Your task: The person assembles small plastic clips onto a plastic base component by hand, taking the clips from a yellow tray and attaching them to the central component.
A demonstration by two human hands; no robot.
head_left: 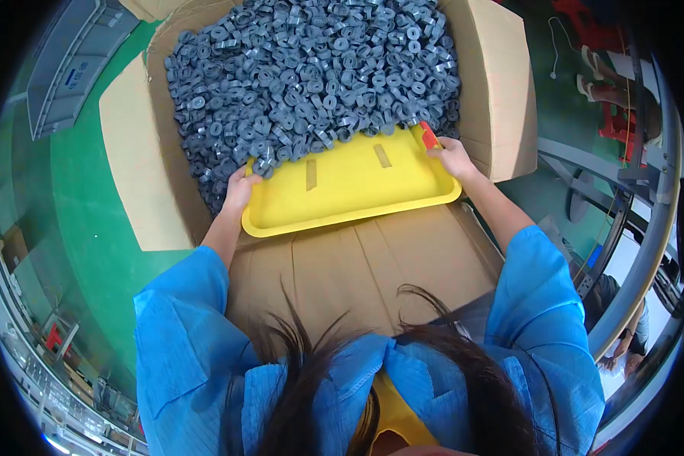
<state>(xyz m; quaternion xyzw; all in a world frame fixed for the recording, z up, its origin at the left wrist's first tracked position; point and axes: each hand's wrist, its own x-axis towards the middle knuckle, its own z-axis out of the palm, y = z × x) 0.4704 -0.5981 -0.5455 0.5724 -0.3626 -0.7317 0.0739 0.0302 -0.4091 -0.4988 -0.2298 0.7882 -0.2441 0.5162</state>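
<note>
A shallow yellow tray (349,186) with two brown tape strips tilts over the near edge of a heap of small dark grey ring-shaped parts (319,76). Its far rim pushes in among the parts, and a few lie at its far left corner. My left hand (238,190) is closed on the tray's left end. My right hand (453,158) grips the right end, beside a red piece (429,136) at the far right corner; whether that piece is fixed to the tray I cannot tell. Some fingers of both hands are hidden by the rim.
The parts fill an open cardboard box (501,83) with its flaps folded outward. A grey plastic crate (74,72) stands at the far left on the green floor (114,197). At right are a metal frame (585,171) and another person's legs (615,93).
</note>
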